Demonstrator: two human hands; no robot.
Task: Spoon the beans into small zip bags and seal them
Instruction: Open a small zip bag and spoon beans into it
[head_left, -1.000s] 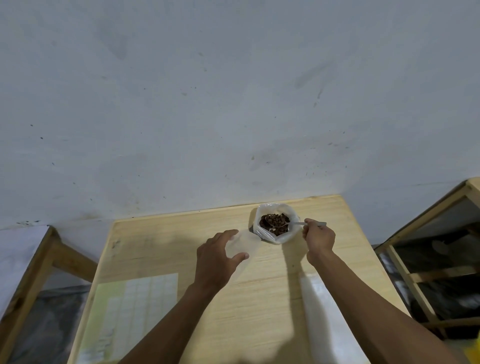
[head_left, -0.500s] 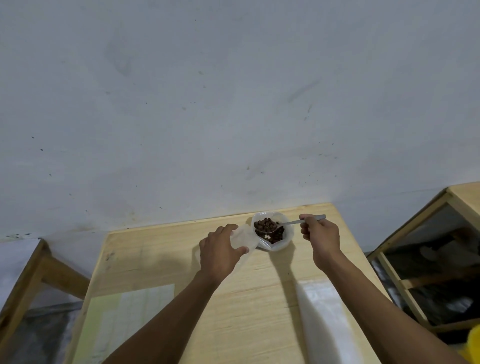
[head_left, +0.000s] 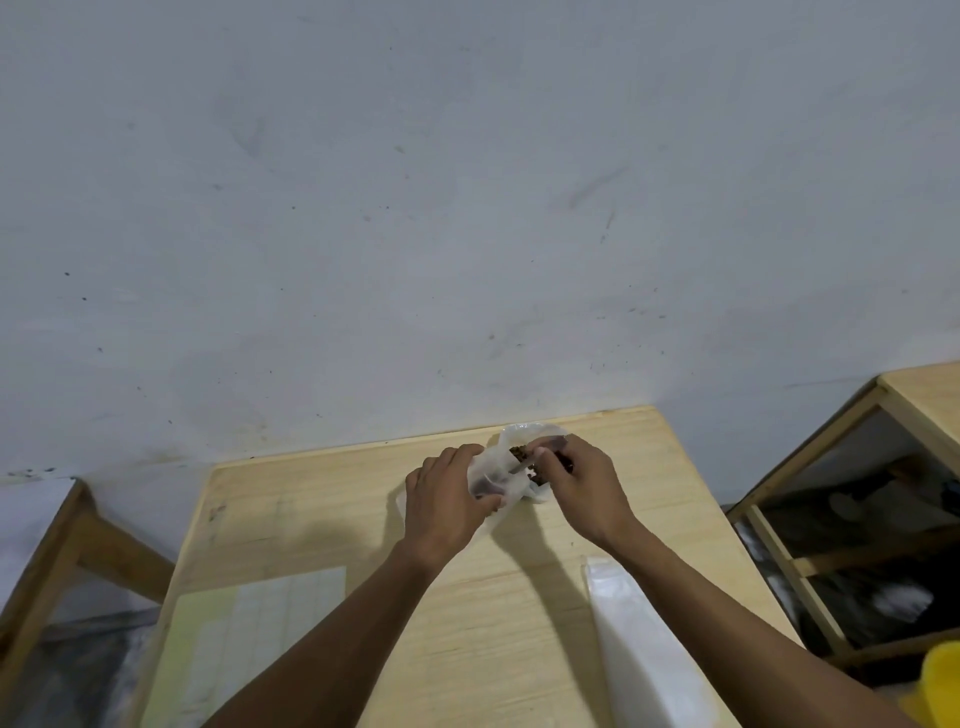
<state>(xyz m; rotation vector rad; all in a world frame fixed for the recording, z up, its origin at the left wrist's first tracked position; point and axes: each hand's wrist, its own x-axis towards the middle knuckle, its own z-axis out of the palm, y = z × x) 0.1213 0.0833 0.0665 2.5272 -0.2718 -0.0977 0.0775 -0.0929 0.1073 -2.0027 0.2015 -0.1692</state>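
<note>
Two hands meet near the far edge of a wooden bench (head_left: 363, 519). The left hand (head_left: 447, 499) curls around a small clear zip bag (head_left: 493, 480), holding its mouth up and open, likely so beans drop straight in. The right hand (head_left: 582, 483) pinches a spoon (head_left: 522, 466) whose tip reaches into that mouth. Just behind, touching the small bag, sits the larger plastic bag of brown beans (head_left: 519, 451), kept close probably to shorten each scoop. A white sheet (head_left: 639, 644) lies nearer, at right.
</note>
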